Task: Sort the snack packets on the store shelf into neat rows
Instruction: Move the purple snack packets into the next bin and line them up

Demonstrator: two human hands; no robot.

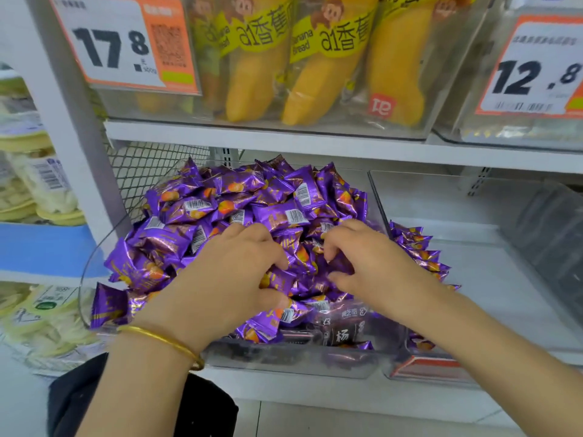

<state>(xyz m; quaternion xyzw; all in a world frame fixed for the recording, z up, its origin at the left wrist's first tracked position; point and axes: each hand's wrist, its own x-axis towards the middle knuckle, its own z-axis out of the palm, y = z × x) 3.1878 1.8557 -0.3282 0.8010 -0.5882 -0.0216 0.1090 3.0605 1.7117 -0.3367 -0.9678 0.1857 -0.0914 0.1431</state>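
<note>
A heap of purple snack packets (pixel 227 197) with orange fruit pictures and barcodes fills a clear plastic bin (pixel 94 263) on the lower shelf. Both hands sit on the front of the heap. My left hand (pixel 230 272), with a gold bangle on its wrist, curls its fingers round packets at the middle. My right hand (pixel 359 263) pinches a purple packet between thumb and curled fingers. A short row of the same purple packets (pixel 422 250) stands on edge along the left wall of the neighbouring bin.
The neighbouring clear bin (pixel 473 216) on the right holds little else. The shelf above carries a clear bin of yellow banana bread packs (pixel 318 74) with price tags 17.8 (pixel 110 45) and 12.8 (pixel 533 74). A white upright (pixel 72 121) and wire mesh stand left, with tubs beyond.
</note>
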